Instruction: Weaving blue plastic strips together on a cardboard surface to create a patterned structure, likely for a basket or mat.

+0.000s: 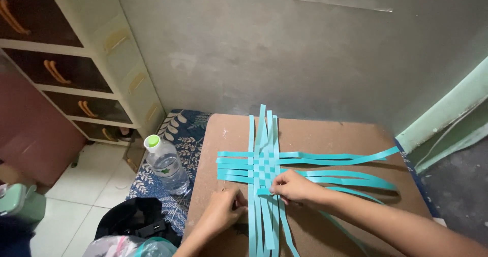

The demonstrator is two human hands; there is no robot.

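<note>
Grey wall (pixel 284 49), drawer unit (pixel 76 59) (orange handles), white tiled floor (pixel 81 196)

A board (pixel 325 135) lies against the wall (pixel 305 49). On the board lies a mat of woven strips (pixel 264 171), loose ends running out to all four sides. Both hands rest on the mat's near edge, left hand (pixel 223 209) left of right hand (pixel 292 187). Left of the board stands a bottle (pixel 165 165) on a cloth (pixel 183 130); a bag (pixel 134 216) lies before it. A drawer cabinet (pixel 76 59) stands far left.
</note>
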